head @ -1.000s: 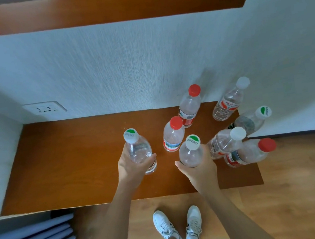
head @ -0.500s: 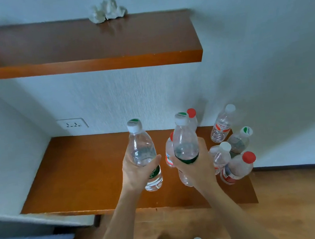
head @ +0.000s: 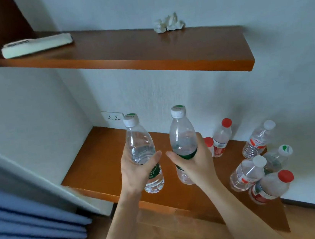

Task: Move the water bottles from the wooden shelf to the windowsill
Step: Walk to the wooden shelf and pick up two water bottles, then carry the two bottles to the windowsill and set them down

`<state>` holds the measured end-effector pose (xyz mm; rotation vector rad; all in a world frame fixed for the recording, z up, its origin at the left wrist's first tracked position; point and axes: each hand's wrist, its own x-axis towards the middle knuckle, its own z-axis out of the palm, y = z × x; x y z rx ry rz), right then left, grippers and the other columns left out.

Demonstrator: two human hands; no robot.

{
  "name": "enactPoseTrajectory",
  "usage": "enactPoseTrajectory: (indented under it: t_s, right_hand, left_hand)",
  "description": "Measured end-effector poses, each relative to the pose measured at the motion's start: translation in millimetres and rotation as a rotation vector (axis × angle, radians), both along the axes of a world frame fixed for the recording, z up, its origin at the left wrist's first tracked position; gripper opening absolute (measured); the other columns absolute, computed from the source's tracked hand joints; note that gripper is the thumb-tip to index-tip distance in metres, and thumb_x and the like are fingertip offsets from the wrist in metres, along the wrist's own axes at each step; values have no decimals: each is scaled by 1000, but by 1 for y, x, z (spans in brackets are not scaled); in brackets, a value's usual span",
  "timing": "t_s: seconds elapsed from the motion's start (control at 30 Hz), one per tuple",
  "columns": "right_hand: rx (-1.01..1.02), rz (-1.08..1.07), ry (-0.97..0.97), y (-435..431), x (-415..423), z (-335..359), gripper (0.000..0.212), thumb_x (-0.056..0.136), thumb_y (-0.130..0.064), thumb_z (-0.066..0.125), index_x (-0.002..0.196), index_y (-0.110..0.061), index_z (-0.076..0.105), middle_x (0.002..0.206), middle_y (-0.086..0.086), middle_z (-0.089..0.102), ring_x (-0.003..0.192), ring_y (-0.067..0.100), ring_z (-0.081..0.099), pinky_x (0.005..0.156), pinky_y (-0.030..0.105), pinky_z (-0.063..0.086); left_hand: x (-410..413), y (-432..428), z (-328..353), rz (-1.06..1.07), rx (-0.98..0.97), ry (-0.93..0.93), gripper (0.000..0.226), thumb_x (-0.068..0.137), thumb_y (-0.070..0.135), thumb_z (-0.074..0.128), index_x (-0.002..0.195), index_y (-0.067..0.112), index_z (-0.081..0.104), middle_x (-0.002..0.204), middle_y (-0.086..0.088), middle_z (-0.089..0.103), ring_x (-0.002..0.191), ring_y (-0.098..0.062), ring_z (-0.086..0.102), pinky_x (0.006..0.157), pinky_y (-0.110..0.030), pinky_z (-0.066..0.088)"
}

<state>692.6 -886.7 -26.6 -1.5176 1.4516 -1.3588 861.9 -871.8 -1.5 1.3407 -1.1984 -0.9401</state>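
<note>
- Left hand (head: 137, 172) wraps the left bottle (head: 140, 147), right hand (head: 195, 164) wraps the right bottle (head: 182, 136); both are held above the wooden shelf (head: 102, 166).
- Risk: a careless turn topples the clustered bottles (head: 246, 174) just right of the right hand.

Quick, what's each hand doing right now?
Left hand: holding a clear plastic water bottle with a green-topped white cap.
Right hand: holding a second clear plastic water bottle, same cap.

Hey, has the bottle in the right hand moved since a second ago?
Yes. The bottle in the right hand has gone up off the lower shelf; its cap now tops the standing red-capped bottle.
</note>
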Motion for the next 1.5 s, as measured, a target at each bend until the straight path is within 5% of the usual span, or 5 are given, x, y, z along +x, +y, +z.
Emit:
enactPoseTrajectory:
  t_s: [0.3, 0.47, 0.77, 1.03, 1.5]
  right_hand:
    - [24, 346, 14, -2, 65, -3, 66, 69, -46, 84, 124, -27, 52, 107, -13, 63, 103, -9, 59, 71, 5, 50]
    - [27, 586, 23, 11, 91, -2, 56, 73, -35, 86, 112, -43, 46, 103, -26, 55, 99, -20, 55, 68, 0, 45]
    - [184, 1006, -3, 81, 132, -25, 58, 67, -52, 82, 115, -38, 53, 104, -13, 65, 96, 1, 64, 72, 11, 51]
    - [245, 1304, -10, 155, 188, -24, 64, 64, -61, 79, 116, -32, 56, 107, -10, 68, 102, 9, 67, 88, 34, 57]
    - [121, 1628, 161, 299, 371, -26, 53, 73, -38, 88, 111, -24, 54, 100, -14, 63, 89, -4, 61, 69, 6, 45]
  left_hand:
    - [61, 58, 6, 426, -22, -57, 51, 72, 21, 86, 114, 15, 58, 94, 3, 70, 88, -11, 69, 72, -19, 55]
    - [67, 111, 6, 650, 8, -48, 57, 68, 31, 85, 117, 19, 58, 99, 1, 70, 93, -16, 70, 81, -31, 58]
    - [53, 237, -6, 1135, 75, -33, 42, 69, 12, 87, 99, 23, 60, 84, 5, 69, 76, -4, 67, 67, -16, 50]
    - [54, 336, -9, 1460, 65, -35, 46, 59, 33, 89, 94, 32, 60, 90, 4, 70, 86, -17, 69, 80, -34, 56]
    - [180, 487, -26, 1778, 38, 12, 52, 60, 41, 88, 101, 30, 58, 98, 8, 70, 99, -19, 68, 91, -53, 54]
